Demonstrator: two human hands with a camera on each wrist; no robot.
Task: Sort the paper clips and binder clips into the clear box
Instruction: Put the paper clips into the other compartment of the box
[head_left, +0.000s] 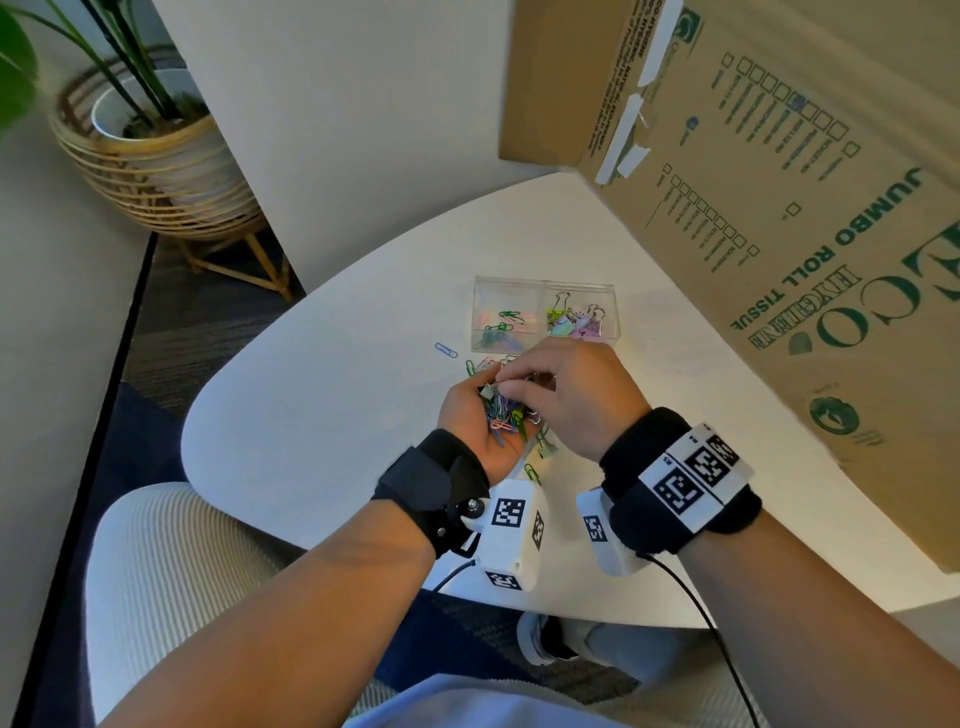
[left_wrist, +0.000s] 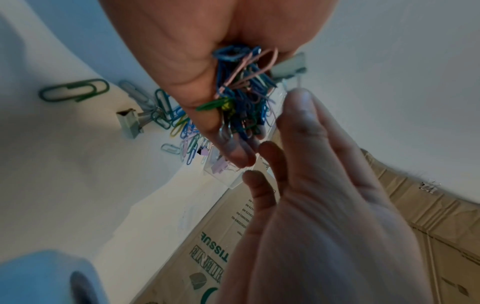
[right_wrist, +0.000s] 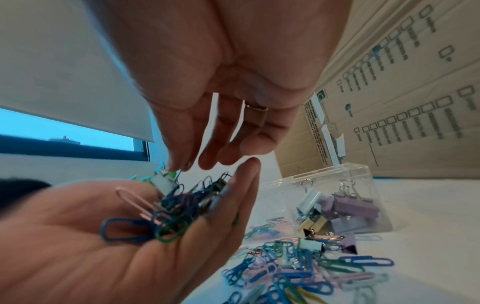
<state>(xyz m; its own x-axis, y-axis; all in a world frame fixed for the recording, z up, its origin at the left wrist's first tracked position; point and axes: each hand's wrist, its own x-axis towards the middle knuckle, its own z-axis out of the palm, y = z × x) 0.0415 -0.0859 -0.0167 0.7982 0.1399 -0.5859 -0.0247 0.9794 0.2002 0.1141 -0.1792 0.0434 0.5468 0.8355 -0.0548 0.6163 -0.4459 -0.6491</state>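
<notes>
**Right hand picks from the left palm, with the clear box straight ahead**

The white table (head_left: 322, 395) carries everything, and a big cardboard carton (head_left: 779, 234) stands along its right side. Beyond both hands, toward the far edge, sits the clear box (head_left: 545, 314) with 2 compartments: its long axis runs left to right, paper clips lying in the left half and binder clips (right_wrist: 345, 207) in the right half. Between the box and the person a loose pile of clips (right_wrist: 298, 273) is spread on the table, and 1 blue paper clip (head_left: 445, 349) lies apart to the left of it.

The left hand (head_left: 475, 421) is palm up and cupped, its fingers curled around a tangled handful of paper clips (left_wrist: 241, 90) — mostly blue, with some pink and green. The right hand (head_left: 566, 395) reaches over it from the right, thumb and forefinger pinching a pale binder clip (right_wrist: 163, 183) that sits at the top of the handful; its other fingers hang loose.

The relation that matters: the box lies directly forward of both hands, and the binder-clip compartment is its right half — the side nearer the right hand. Lifting the pinched clip forward and slightly right looks like the short path; the handful itself would belong in the left half, nearer the left hand.
</notes>
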